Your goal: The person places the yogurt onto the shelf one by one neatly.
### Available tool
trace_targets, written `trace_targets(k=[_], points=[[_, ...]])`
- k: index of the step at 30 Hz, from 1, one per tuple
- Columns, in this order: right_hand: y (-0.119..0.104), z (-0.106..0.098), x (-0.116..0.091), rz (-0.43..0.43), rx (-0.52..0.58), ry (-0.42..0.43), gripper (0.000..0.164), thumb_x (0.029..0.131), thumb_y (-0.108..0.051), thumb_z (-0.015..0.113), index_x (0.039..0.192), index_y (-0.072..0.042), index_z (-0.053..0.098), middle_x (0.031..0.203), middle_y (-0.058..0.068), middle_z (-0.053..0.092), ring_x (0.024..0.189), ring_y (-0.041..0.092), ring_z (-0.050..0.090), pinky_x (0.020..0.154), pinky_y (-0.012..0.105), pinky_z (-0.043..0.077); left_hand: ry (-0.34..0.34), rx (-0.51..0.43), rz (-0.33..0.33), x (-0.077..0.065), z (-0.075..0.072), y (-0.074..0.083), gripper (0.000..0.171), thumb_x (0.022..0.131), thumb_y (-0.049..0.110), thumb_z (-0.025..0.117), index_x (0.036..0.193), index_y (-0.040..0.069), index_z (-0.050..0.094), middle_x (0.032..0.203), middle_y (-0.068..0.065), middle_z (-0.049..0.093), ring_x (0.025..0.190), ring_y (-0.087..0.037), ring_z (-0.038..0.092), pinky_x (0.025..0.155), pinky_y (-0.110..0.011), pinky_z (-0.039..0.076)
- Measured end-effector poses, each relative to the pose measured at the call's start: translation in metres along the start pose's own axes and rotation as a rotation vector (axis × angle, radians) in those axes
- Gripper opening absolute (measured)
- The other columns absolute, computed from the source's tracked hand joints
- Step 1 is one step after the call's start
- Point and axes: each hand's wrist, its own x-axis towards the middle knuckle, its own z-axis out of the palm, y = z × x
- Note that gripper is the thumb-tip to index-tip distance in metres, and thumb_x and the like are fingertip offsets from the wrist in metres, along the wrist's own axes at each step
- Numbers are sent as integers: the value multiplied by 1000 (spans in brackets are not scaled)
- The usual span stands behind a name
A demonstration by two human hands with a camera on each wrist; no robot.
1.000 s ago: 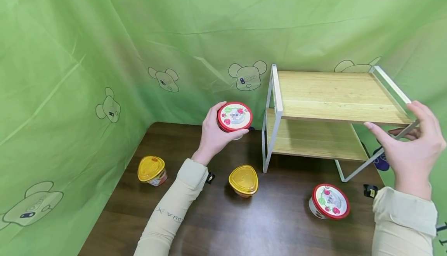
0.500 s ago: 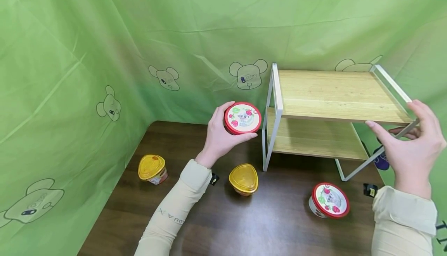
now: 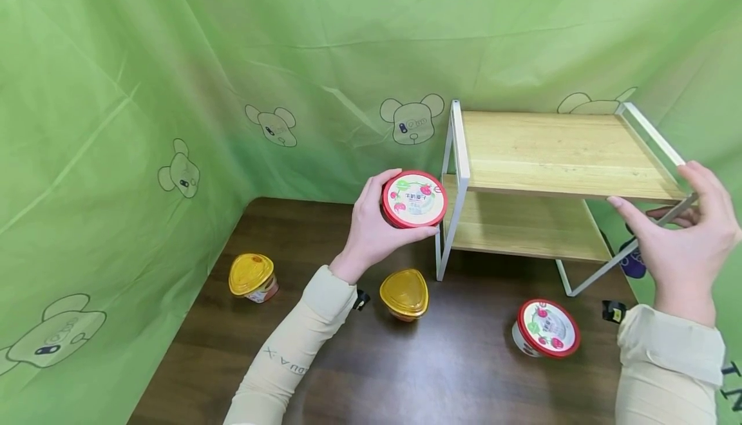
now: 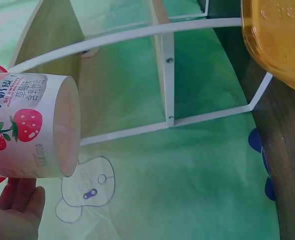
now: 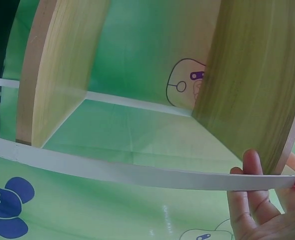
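In the head view, my left hand [image 3: 371, 230] grips a yogurt-style cup [image 3: 415, 199] by its side, its red-rimmed strawberry lid turned toward me. The left wrist view shows the cup's white body [image 4: 27, 125] with strawberry print. The cup is in the air, just left of a two-tier shelf rack [image 3: 568, 154] with wooden boards and a white metal frame. My right hand [image 3: 690, 238] holds the rack's front right upper corner. In the right wrist view, its fingers [image 5: 252, 162] curl around the white frame bar [image 5: 117, 172] beside the top board.
A second red-lidded cup [image 3: 547, 328] stands on the dark wooden table [image 3: 452, 373] before the rack. Two yellow-lidded cups stand there too, one mid-table [image 3: 404, 293] and one at the left [image 3: 252, 275]. Green cloth [image 3: 324, 38] with bear drawings hangs behind and at the sides.
My left hand has moved right with the red-lidded cup, bringing it close to the rack's left side frame. My right hand stays on the rack's corner.
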Motion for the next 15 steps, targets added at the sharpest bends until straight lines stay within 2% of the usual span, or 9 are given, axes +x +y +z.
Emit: trace_targets(k=[8, 15], points=[[-1, 0, -1, 4, 3, 6, 67, 69, -7, 92, 131, -19, 70, 139, -2, 60, 110, 8, 60, 84, 11, 48, -16, -29, 26, -3, 4, 8, 103, 57, 44, 100, 141, 16, 48, 128, 5, 56, 116, -11, 53, 92, -32, 51], [1, 0, 0, 17, 4, 8, 69, 69, -7, 93, 132, -19, 69, 140, -2, 59, 113, 9, 59, 85, 12, 48, -24, -60, 33, -6, 11, 16, 103, 57, 43, 100, 142, 18, 49, 127, 7, 55, 115, -8, 53, 93, -29, 51]])
